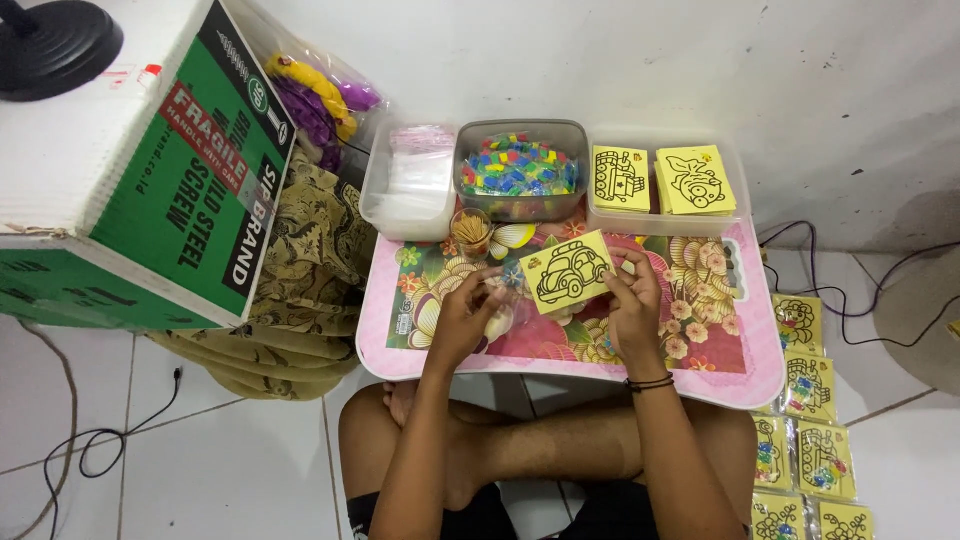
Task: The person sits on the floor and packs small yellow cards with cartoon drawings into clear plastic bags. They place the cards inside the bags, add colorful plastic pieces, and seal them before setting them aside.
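R hand [634, 300] pinched on yellow car card [568, 272], L hand [468, 315] fingers closed on small clear bag [503, 290].

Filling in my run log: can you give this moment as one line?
right hand: holds yellow car card | left hand: holds small clear bag | surface: pink lap table | behind: tub of coloured pieces

Both forearms reach forward from the crossed legs, running close to parallel, elbows bent and held near the body. The left hand [462, 318] is curled with its fingers [490, 290] bunched together at the tips in a pinch, palm turned down. The right hand [634, 305] is raised a little higher, fingers bent and closed in a grip, a dark band round its wrist.
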